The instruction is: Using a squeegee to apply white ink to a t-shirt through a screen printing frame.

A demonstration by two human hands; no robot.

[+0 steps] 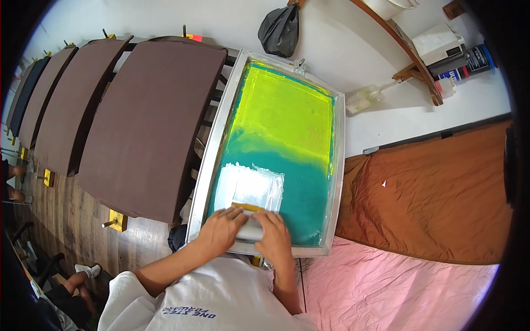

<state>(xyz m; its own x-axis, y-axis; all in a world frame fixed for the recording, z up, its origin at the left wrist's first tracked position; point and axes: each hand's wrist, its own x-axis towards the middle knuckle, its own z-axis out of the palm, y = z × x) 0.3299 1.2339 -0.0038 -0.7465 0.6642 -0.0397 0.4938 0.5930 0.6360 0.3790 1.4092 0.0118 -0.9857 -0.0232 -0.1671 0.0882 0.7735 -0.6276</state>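
A silver-edged printing screen point(338, 165) lies tilted in front of me, its mesh teal with a broad band of yellow-green ink point(287, 110) over the far half. White ink point(251, 185) forms a rough square patch at the near left of the mesh. At the near edge of that patch I grip a squeegee point(249, 229) with a pale grey body and a yellow-orange strip. My left hand point(223, 227) is closed on its left end and my right hand point(273, 234) on its right end. The fingers partly cover the squeegee, and its lower edge is hidden.
Brown-covered printing boards point(152, 121) stand in a row to the left, with yellow blocks point(117, 220) at their ends. A black bag point(280, 30) hangs behind the screen. A wooden shelf point(411, 41) holds containers at upper right. Brown fabric point(430, 193) and pink sheeting point(386, 281) lie to the right.
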